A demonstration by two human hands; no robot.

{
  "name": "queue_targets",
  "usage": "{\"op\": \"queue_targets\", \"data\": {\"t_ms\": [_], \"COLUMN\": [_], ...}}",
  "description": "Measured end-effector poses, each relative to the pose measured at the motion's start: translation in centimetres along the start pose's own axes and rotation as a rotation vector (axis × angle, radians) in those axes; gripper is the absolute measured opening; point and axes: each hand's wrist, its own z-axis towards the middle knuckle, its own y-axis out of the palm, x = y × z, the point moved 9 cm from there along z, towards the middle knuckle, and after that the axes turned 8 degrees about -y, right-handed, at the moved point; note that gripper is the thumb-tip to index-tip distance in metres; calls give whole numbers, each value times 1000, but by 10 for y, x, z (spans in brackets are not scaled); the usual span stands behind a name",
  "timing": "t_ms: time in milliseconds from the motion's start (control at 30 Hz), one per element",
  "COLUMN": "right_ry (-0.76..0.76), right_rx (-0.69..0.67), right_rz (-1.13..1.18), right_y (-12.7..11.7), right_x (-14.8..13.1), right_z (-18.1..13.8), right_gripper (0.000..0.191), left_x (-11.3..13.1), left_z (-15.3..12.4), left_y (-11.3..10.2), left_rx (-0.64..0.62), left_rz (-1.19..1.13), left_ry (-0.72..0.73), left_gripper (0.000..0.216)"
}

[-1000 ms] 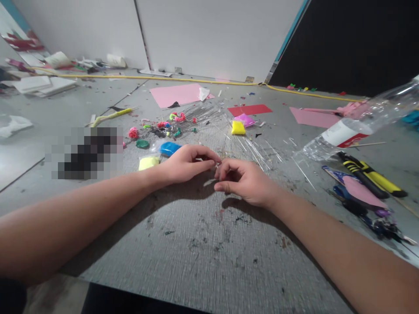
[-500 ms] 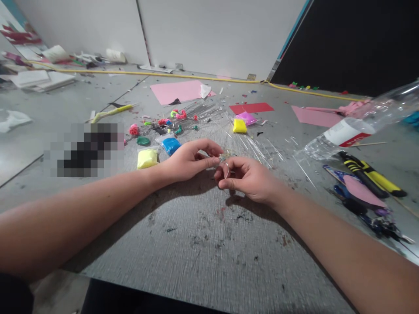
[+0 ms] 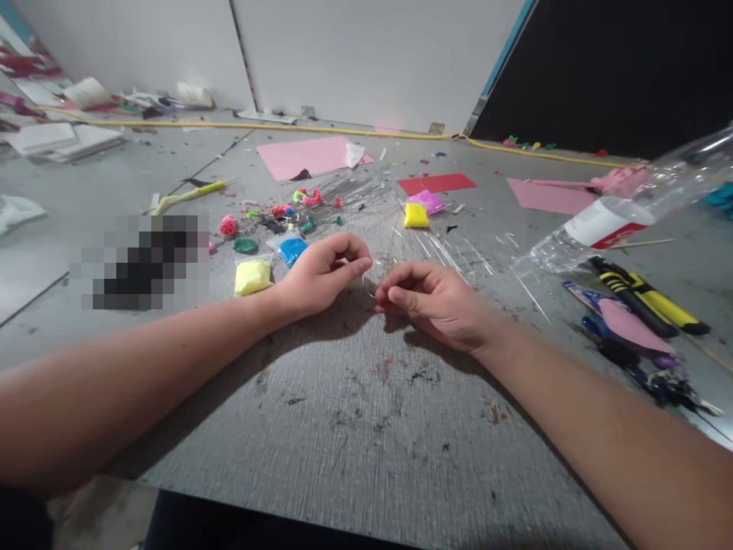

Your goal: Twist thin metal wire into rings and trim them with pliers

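Note:
Between my hands curves a thin, pale wire (image 3: 366, 287), bent into an arc and hard to make out against the table. My left hand (image 3: 329, 273) pinches its upper end between thumb and index finger. The lower end reaches the curled fingertips of my right hand (image 3: 438, 302), closed around it with the thumb on top. Just beside my left wrist lie a pale yellow clay packet (image 3: 253, 276) and a blue clay packet (image 3: 292, 250). Past my right hand, clear thin rods (image 3: 440, 250) are scattered on the table.
A plastic bottle (image 3: 607, 221) lies tilted at the right, with yellow-black pliers (image 3: 647, 298) below it. Bright yellow clay (image 3: 416, 215), a red sheet (image 3: 437, 183), a pink sheet (image 3: 303, 157) and small coloured clay pieces (image 3: 309, 197) lie farther back. A yellow cord (image 3: 343, 131) crosses behind.
My hands have drawn apart slightly, the left one moving left and up. The wire's arc now shows in the gap between them. The view has shifted a little.

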Motion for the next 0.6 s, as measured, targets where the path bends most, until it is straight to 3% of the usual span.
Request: {"op": "queue_targets", "data": {"t_ms": [200,400,600], "right_ry": [-18,-92,-162], "right_rx": [34,130,315], "right_rz": [-16,-203,-436], "right_y": [-5,-10,-18], "right_x": [0,-12,-20], "right_z": [2,4,-6], "right_gripper": [31,39,30], "left_x": [-3,-5,-9], "left_z": [-2,-1,-3], "left_y": [2,7,11], "left_rx": [-34,-88,-140], "left_rz": [-147,-263,-332], "left_ry": [-49,-140,-204], "left_gripper": [11,15,13]}}
